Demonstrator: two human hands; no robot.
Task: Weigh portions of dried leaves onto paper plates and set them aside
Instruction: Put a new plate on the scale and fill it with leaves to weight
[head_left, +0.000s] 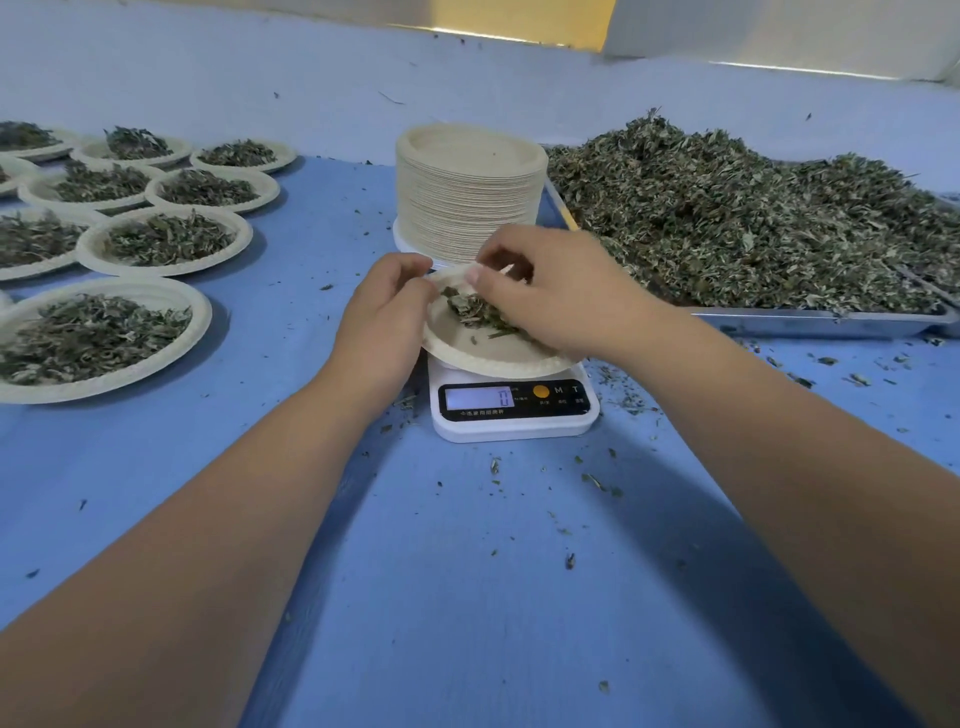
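both hands (384, 317) at tilted plate (493, 358)

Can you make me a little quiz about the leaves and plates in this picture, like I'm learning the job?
1. True or false: the plate on the scale is as full as the filled plates set aside.
2. Where is the big leaf pile? A. In a metal tray on the person's right. B. On the floor. C. On the scale.
3. Fill in: behind the scale stands a tall stack of empty ____.
Key: 1 false, it holds only a few leaves. 2 A. 3 plates.
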